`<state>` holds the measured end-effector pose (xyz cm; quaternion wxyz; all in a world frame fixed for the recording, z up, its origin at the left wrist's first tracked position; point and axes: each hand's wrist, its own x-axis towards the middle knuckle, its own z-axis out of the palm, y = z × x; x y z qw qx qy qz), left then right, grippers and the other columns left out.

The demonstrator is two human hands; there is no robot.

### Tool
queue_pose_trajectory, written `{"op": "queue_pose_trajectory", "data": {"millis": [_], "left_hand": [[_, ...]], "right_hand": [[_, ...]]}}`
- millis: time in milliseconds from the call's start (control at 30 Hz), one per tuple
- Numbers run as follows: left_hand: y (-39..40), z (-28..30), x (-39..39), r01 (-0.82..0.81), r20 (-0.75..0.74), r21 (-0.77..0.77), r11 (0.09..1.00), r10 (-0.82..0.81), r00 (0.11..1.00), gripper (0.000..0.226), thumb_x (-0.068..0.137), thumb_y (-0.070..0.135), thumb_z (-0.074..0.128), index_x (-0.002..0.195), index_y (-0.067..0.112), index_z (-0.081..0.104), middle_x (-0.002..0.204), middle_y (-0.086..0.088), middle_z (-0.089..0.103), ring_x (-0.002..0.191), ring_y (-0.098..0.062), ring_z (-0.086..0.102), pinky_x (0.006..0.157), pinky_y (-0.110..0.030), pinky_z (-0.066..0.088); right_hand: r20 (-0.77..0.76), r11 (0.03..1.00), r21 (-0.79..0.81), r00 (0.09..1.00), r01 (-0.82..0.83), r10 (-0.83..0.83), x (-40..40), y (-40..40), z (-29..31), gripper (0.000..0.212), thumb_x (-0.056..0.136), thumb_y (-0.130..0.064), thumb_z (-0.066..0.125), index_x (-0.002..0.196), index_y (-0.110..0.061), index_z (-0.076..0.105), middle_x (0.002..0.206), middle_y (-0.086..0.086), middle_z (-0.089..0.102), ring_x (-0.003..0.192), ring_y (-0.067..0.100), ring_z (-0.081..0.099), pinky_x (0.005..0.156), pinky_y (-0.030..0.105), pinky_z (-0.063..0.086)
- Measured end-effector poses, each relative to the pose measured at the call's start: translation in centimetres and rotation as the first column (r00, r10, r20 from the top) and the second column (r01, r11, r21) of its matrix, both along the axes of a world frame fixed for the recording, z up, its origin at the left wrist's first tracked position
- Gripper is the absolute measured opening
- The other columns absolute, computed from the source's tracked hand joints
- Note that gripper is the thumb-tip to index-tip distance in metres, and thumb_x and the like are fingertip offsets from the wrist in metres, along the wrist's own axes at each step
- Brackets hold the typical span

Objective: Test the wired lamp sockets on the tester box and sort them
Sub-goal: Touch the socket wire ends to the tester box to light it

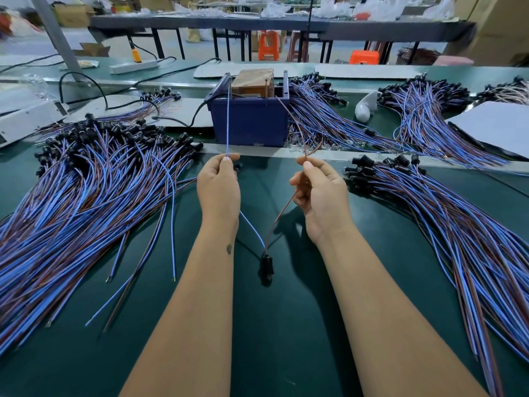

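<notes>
Left hand (219, 184) pinches blue wire (228, 121), right hand (319, 193) brown wire (294, 121); black socket (266, 264) dangles, seemingly unlit.

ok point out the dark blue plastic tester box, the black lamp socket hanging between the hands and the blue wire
dark blue plastic tester box (252, 124), head view, front wall
black lamp socket (266, 265), head view, body
blue wire (228, 121), head view, taut stretch above left hand

No legible text, labels, brand marks, numbers or signs in the head view. The blue tester box (252, 121) shows a small pale patch at its lower front edge; too small to read. The brown taped block (253, 81) sitting in it carries no readable print. Cartons (71, 14) in the background are blurred; any markings on them cannot be made out.
</notes>
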<state>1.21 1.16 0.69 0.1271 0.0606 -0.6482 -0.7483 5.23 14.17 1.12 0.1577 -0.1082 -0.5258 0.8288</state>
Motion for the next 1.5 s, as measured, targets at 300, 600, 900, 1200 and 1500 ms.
{"op": "queue_pose_trajectory", "data": {"millis": [300, 600, 900, 1200, 1500], "left_hand": [[0.1, -0.3, -0.3, 0.023, 0.016, -0.016, 1.0, -0.023, 1.0, 0.029, 0.099, 0.014, 0.043, 0.084, 0.022, 0.066, 0.055, 0.008, 0.038, 0.042, -0.005, 0.028, 0.04, -0.017, 0.025], [0.2, -0.6, -0.4, 0.035, 0.03, -0.059, 0.998, -0.033, 0.999, 0.028, 0.098, 0.014, 0.043, 0.086, 0.021, 0.067, 0.058, 0.004, 0.038, 0.042, -0.006, 0.028, 0.039, -0.018, 0.025], [0.4, -0.6, -0.3, 0.022, 0.016, -0.101, 0.995, -0.021, 1.0, 0.023, 0.095, 0.019, 0.053, 0.084, 0.026, 0.072, 0.072, 0.009, 0.057, 0.049, 0.008, 0.047, 0.051, -0.006, 0.04], [1.9, 0.4, 1.0, 0.298, -0.009, -0.037, 0.954, -0.299, 0.954, 0.02, 0.094, 0.022, 0.06, 0.081, 0.019, 0.074, 0.049, 0.014, 0.042, 0.041, -0.002, 0.032, 0.04, -0.013, 0.028], [0.5, 0.8, 0.5, 0.163, -0.021, 0.3, 0.94, -0.164, 0.986, 0.016, 0.1, 0.021, 0.055, 0.086, 0.02, 0.062, 0.063, 0.009, 0.065, 0.057, -0.004, 0.058, 0.052, -0.017, 0.043]], "right_hand": [[0.034, 0.997, 0.069, 0.999, -0.041, 0.039, 0.3, 0.0, 0.2, 0.02, 0.1, -0.011, 0.048, 0.094, -0.018, 0.066, 0.057, -0.005, 0.061, 0.046, 0.005, 0.044, 0.048, 0.017, 0.037], [0.051, 0.994, 0.097, 0.998, -0.047, 0.042, 0.2, 0.0, 0.1, 0.021, 0.1, -0.013, 0.049, 0.095, -0.019, 0.068, 0.058, -0.004, 0.061, 0.049, 0.005, 0.047, 0.047, 0.017, 0.039], [-0.009, 0.971, 0.238, 0.999, 0.037, -0.035, 0.1, -0.4, 0.0, 0.02, 0.097, -0.008, 0.05, 0.089, -0.016, 0.067, 0.057, -0.001, 0.044, 0.05, 0.008, 0.036, 0.046, 0.016, 0.031], [-0.012, 0.783, 0.622, 1.0, -0.013, 0.026, 0.7, -1.5, -0.1, 0.014, 0.093, -0.01, 0.057, 0.091, -0.014, 0.07, 0.078, 0.002, 0.069, 0.069, 0.013, 0.056, 0.068, 0.029, 0.047], [0.119, 0.516, 0.852, 0.992, -0.086, -0.032, 0.8, -0.7, 0.0, 0.034, 0.089, -0.04, 0.062, 0.069, -0.013, 0.066, 0.046, -0.009, 0.046, 0.056, 0.015, 0.045, 0.06, 0.031, 0.039]]}}
